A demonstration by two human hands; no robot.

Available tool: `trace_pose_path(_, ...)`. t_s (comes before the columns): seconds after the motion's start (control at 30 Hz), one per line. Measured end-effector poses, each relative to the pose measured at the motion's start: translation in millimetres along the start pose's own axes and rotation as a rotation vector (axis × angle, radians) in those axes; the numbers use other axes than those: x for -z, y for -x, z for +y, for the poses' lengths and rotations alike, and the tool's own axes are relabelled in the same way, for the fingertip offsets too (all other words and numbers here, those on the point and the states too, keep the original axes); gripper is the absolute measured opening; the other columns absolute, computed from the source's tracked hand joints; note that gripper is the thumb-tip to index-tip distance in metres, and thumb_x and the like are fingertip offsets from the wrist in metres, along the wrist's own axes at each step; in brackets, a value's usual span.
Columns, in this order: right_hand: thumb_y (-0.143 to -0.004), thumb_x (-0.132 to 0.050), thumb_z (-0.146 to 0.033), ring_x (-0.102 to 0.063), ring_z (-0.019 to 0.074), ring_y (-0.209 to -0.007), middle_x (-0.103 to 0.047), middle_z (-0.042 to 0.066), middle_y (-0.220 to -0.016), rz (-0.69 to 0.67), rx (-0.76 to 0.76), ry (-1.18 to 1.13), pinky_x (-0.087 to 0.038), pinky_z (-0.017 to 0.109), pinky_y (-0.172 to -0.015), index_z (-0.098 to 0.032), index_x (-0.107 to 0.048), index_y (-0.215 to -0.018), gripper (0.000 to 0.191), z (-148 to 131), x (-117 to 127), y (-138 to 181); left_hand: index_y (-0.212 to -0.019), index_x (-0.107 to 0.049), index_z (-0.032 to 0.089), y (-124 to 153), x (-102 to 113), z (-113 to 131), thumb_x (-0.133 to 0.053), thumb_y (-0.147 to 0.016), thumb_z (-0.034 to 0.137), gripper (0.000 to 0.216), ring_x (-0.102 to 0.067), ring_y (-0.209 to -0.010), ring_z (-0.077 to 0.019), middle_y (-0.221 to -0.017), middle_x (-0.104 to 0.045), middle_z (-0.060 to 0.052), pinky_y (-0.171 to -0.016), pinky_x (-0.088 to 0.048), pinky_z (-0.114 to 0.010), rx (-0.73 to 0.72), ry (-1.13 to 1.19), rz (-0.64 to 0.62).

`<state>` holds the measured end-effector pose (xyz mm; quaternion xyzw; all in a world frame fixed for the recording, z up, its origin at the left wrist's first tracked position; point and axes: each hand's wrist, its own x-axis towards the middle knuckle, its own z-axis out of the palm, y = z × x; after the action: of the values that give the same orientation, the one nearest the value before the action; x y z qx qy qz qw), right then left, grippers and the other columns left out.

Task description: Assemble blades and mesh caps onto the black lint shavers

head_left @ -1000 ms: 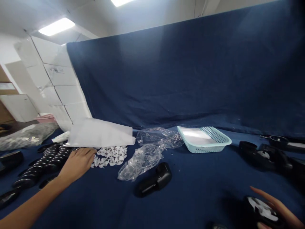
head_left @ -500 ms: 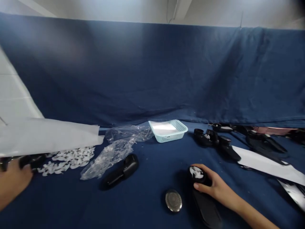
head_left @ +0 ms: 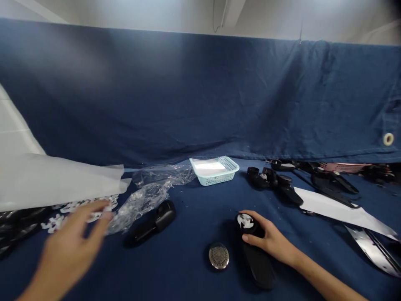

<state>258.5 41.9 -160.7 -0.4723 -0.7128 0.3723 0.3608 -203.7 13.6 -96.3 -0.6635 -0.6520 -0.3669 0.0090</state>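
Note:
My right hand (head_left: 266, 238) grips the round head of a black handheld housing (head_left: 258, 265), whose handle lies toward me on the blue cloth. A white insert (head_left: 245, 220) shows in the head's open end. Left of it lies a round silver perforated disc (head_left: 219, 256). My left hand (head_left: 73, 246), blurred by motion, is over the left side of the table. Its thumb and index tips come together around a small whitish bit I cannot make out. Behind those fingertips lie small white plastic parts (head_left: 54, 223). Between my hands rests another black handheld housing (head_left: 153, 223).
Crumpled clear plastic (head_left: 142, 202) lies behind the left housing. A light blue basket (head_left: 216, 179) with white paper stands at the back middle. To the right are several black parts (head_left: 288, 192) and a white sheet (head_left: 338, 211). White sheeting (head_left: 59, 182) and black plastic (head_left: 21, 225) lie left.
My left hand has moved right from the black items at the left edge to beside the white parts. My right hand keeps its hold; the whole view has shifted slightly.

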Motion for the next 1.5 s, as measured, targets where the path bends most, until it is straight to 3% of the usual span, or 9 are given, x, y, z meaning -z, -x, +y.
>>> trace_pose_path(0.17, -0.078, -0.074, -0.039, -0.06, 0.028, -0.114, -0.066, 0.006, -0.122, -0.007, 0.03, 0.001, -0.043, 0.043, -0.104, -0.023, -0.054, -0.129, 0.056, -5, 0, 3, -0.138, -0.046, 0.042, 41, -76, 135, -0.064, -0.082, 0.053, 0.06, -0.034, -0.138, -0.0403, -0.156, -0.034, -0.001, -0.105, -0.035, -0.062, -0.475, -0.014, -0.641)
trace_pose_path(0.27, -0.078, -0.074, -0.038, -0.061, 0.0274, -0.111, -0.067, 0.006, -0.12, -0.002, 0.044, 0.001, -0.044, 0.043, -0.103, -0.023, -0.054, -0.128, 0.057, -6, 1, 4, -0.137, -0.05, 0.035, 41, -102, 169, -0.068, -0.081, 0.034, 0.059, -0.047, -0.127, -0.0392, -0.141, -0.053, -0.008, -0.102, -0.038, -0.06, -0.527, -0.05, -0.818)
trace_pose_path(0.37, -0.077, -0.075, -0.036, -0.062, 0.0262, -0.108, -0.067, 0.005, -0.115, 0.013, 0.052, -0.002, -0.047, 0.041, -0.099, -0.023, -0.05, -0.128, 0.058, -5, 1, 5, -0.121, -0.061, 0.032, 29, -109, 179, -0.056, -0.086, 0.023, 0.036, -0.06, -0.106, -0.0307, -0.11, -0.066, -0.006, -0.094, -0.046, -0.05, -0.482, -0.033, -0.781)
trace_pose_path(0.5, -0.075, -0.076, -0.034, -0.064, 0.0236, -0.099, -0.068, 0.002, -0.104, 0.032, 0.063, -0.009, -0.051, 0.037, -0.09, -0.024, -0.051, -0.118, 0.051, -6, 0, 4, -0.107, -0.068, 0.032, 14, -109, 185, -0.046, -0.087, 0.017, 0.033, -0.061, -0.096, -0.023, -0.101, -0.064, -0.003, -0.083, -0.047, -0.035, -0.316, 0.181, -0.679)
trace_pose_path(0.67, -0.074, -0.075, -0.031, -0.064, 0.0233, -0.098, -0.068, 0.002, -0.104, 0.043, 0.062, -0.013, -0.051, 0.036, -0.088, -0.024, -0.052, -0.115, 0.047, -8, 1, 4, -0.072, -0.064, 0.021, -4, -126, 193, -0.054, -0.085, 0.041, 0.027, -0.054, -0.053, -0.0143, -0.066, -0.058, 0.001, -0.05, -0.043, -0.026, 0.053, 0.468, -0.664)
trace_pose_path(0.83, -0.074, -0.076, -0.032, -0.063, 0.024, -0.098, -0.068, 0.002, -0.105, 0.04, 0.021, -0.009, -0.049, 0.037, -0.089, -0.024, -0.05, -0.119, 0.052, -7, 0, 5, -0.081, -0.058, 0.018, -20, -147, 196, -0.047, -0.087, 0.057, 0.041, -0.067, -0.072, -0.019, -0.087, -0.066, -0.008, -0.051, -0.054, -0.027, 0.209, 0.633, -0.665)
trace_pose_path(1.03, -0.074, -0.076, -0.031, -0.062, 0.0246, -0.099, -0.067, 0.002, -0.107, 0.039, 0.013, 0.01, -0.048, 0.038, -0.09, -0.025, -0.051, -0.119, 0.052, -4, 0, 3, -0.076, -0.047, 0.023, -18, -172, 206, -0.061, -0.081, 0.054, 0.035, -0.066, -0.058, -0.0189, -0.072, -0.068, -0.003, -0.052, -0.053, -0.03, 0.134, 0.595, -0.545)
trace_pose_path(1.27, -0.074, -0.076, -0.024, -0.063, 0.0238, -0.107, -0.067, 0.002, -0.118, 0.037, 0.075, -0.122, -0.047, 0.037, -0.095, -0.027, -0.044, -0.127, 0.062, -5, -2, 2, -0.076, -0.052, 0.025, -2, -168, 214, -0.076, -0.073, 0.03, 0.025, -0.06, -0.113, -0.0272, -0.122, -0.066, -0.004, -0.097, -0.044, -0.042, -0.16, 0.551, -0.559)
trace_pose_path(1.5, -0.075, -0.075, -0.024, -0.065, 0.0223, -0.103, -0.068, 0.002, -0.116, 0.061, 0.109, -0.121, -0.05, 0.035, -0.091, -0.029, -0.039, -0.132, 0.067, -7, -5, 4, -0.088, -0.055, 0.026, 1, -158, 221, -0.07, -0.079, 0.029, 0.018, -0.054, -0.121, -0.0271, -0.115, -0.062, -0.005, -0.101, -0.042, -0.044, -0.289, 0.487, -0.615)
